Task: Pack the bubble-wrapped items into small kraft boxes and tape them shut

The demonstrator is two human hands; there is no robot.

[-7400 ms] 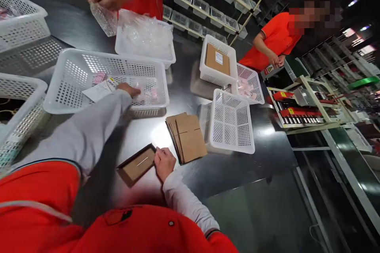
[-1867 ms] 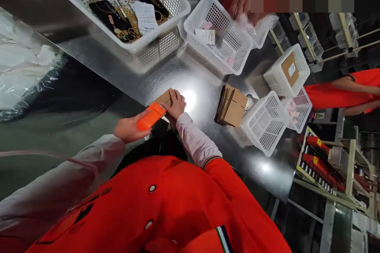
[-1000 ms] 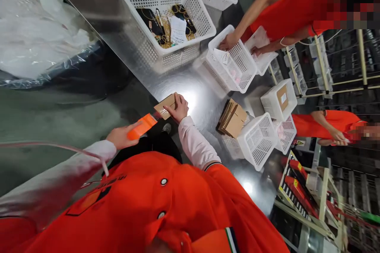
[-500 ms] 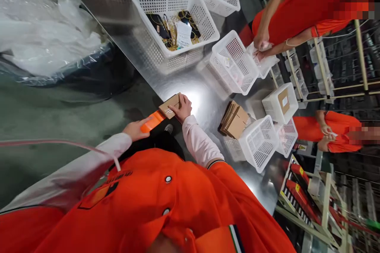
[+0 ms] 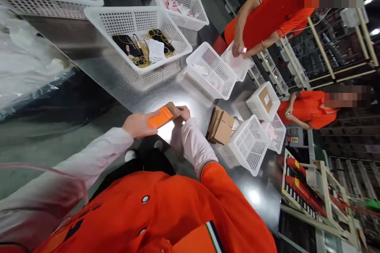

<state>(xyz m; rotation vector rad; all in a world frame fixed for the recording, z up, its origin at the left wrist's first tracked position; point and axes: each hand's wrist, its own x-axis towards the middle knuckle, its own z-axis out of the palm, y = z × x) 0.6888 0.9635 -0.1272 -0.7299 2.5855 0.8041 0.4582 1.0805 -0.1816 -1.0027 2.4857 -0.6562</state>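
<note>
Closed round an orange piece (image 5: 162,117), my left hand (image 5: 136,125) held it just left of the frame's centre, over the brown face of a small carton (image 5: 172,107). My right hand (image 5: 183,113) gripped the carton's right end, though some of its fingers were hidden. Holding the two from opposite ends probably gave me control of both, with the carton braced against the orange piece. Whether they actually touched, I couldn't tell.

The carton looked plain and thin-walled, slim enough for one hand; the orange piece covered much of its face, leaving mainly the upper and right parts in view. Both were near the edge of the metal surface (image 5: 121,87), likely because that kept them close to my body.

To the right lay a stack of folded cardboard (image 5: 225,128), leaning a little and within easy reach, I judged, for my right hand. Beside it, a white basket (image 5: 247,142) was tilted. Toward the upper centre, another basket (image 5: 190,65) held paper and pink pieces, while a larger basket (image 5: 111,41) at upper left carried black items (image 5: 127,44) and a paper slip (image 5: 156,50).
</note>
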